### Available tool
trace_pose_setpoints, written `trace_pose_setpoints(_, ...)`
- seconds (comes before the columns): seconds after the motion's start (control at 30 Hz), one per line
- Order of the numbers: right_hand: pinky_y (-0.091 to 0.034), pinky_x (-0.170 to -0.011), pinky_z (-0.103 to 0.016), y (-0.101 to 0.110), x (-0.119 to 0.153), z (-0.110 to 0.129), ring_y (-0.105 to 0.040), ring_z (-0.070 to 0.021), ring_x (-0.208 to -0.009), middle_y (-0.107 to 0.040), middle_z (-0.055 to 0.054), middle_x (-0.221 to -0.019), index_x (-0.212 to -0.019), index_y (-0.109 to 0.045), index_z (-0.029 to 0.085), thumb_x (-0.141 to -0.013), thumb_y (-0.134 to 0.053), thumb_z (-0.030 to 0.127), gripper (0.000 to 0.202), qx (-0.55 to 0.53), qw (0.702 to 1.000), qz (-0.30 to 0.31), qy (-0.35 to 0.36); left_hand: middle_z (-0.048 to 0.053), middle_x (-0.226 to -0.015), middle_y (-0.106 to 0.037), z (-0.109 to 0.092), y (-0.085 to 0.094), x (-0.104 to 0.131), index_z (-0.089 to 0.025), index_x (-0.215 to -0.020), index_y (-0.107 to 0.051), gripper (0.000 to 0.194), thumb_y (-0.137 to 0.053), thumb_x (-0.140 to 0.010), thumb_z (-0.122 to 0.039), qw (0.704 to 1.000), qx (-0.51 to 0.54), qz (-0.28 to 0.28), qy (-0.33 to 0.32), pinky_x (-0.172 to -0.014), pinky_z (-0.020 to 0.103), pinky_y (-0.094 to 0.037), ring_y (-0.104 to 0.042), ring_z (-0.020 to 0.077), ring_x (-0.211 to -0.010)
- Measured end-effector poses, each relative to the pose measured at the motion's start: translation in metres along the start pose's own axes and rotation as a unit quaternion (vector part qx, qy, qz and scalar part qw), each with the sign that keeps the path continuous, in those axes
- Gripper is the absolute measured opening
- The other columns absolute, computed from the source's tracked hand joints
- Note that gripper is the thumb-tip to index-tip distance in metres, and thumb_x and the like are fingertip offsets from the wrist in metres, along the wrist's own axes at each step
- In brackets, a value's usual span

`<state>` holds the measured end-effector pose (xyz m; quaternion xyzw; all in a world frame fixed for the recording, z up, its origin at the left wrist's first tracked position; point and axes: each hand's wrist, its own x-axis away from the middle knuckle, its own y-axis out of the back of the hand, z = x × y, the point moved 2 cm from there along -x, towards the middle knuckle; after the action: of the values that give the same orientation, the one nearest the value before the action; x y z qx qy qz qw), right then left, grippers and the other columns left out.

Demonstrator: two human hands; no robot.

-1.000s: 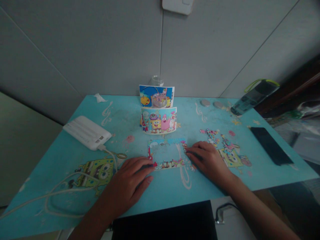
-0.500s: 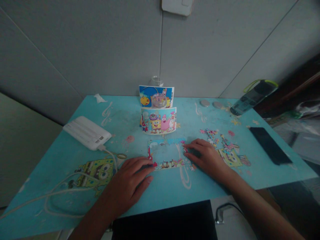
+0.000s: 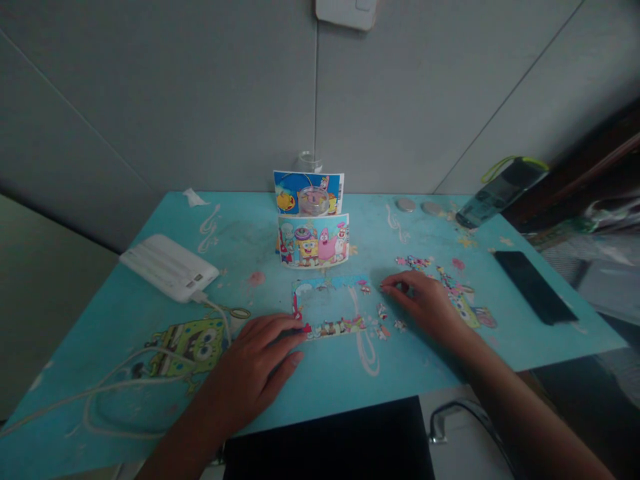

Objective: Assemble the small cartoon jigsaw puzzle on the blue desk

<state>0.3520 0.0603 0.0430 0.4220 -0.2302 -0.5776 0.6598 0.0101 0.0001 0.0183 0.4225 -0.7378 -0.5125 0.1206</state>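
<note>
A partly joined jigsaw puzzle point(image 3: 333, 329) lies flat as a border of pieces around a bare middle. The fingertips of my left hand point(image 3: 263, 353) rest on its lower left corner, fingers stretched out. Right of the puzzle hovers my right hand point(image 3: 420, 299), thumb and forefinger pinched together; whether a small piece is between them I cannot make out. A few loose puzzle pieces point(image 3: 383, 311) lie between that hand and the border's right side. Behind the right hand is a pile of puzzle pieces point(image 3: 413, 262), partly covered by it. A cartoon picture card point(image 3: 314, 250) stands upright behind the puzzle.
A second card point(image 3: 286, 181) and a clear round container point(image 3: 314, 200) stand at the back. On the left lie a white power bank point(image 3: 170, 267) and its cable point(image 3: 115, 383). A bottle point(image 3: 503, 193), a dark phone point(image 3: 536, 288) and two round lids point(image 3: 405, 205) are on the right.
My right hand has moved right, off the border's right side, uncovering loose pieces there. A small piece now shows near the upper right corner. My left hand stays on the corner.
</note>
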Motion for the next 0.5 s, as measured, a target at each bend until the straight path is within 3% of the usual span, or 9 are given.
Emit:
trace_pose_setpoints(0.23,-0.054,-0.090,-0.043,0.008,0.008,0.001,-0.068,-0.0236,-0.097,-0.075,-0.006,-0.103,-0.108,-0.074,0.025,-0.098,-0.063,0.033,0.016,0.027,0.999,0.008,0.033,0.004,-0.139,-0.058,0.002,-0.002,0.001,-0.027,-0.134,-0.060,0.034,-0.056,-0.100,-0.022,1.000,-0.006,0.004,0.002,-0.111,0.045,-0.042,-0.049,0.0232,-0.131)
trace_pose_setpoints(0.5,-0.053,-0.094,-0.043,0.008,0.032,0.011,-0.067,-0.0240,-0.103,-0.072,-0.006,-0.109,-0.115,-0.073,0.029,-0.094,-0.070,0.037,0.022,0.031,0.995,0.091,0.040,0.004,-0.139,-0.058,0.001,0.000,0.000,-0.027,-0.133,-0.060,0.033,-0.055,-0.100,-0.022,1.000,-0.001,0.007,0.004,-0.111,0.045,-0.042,-0.049,0.0233,-0.131)
